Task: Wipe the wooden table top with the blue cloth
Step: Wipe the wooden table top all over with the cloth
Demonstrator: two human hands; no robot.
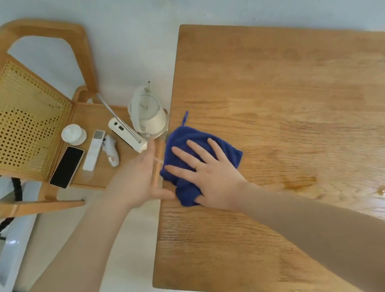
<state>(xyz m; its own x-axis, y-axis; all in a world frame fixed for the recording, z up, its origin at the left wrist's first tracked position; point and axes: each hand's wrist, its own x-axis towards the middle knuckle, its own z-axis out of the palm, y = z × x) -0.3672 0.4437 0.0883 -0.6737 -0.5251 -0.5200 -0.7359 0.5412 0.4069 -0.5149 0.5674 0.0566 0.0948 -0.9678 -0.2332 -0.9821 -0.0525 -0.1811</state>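
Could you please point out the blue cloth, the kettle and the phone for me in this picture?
blue cloth [181, 145]: head view, on its upper fold above the fingers.
kettle [149, 113]: head view, on its white lid and body, on the chair seat.
phone [66, 167]: head view, on the middle of its dark screen.

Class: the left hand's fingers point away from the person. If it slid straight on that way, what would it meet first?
Probably the white kettle on the chair: the left hand points toward its base, though depth is unclear.
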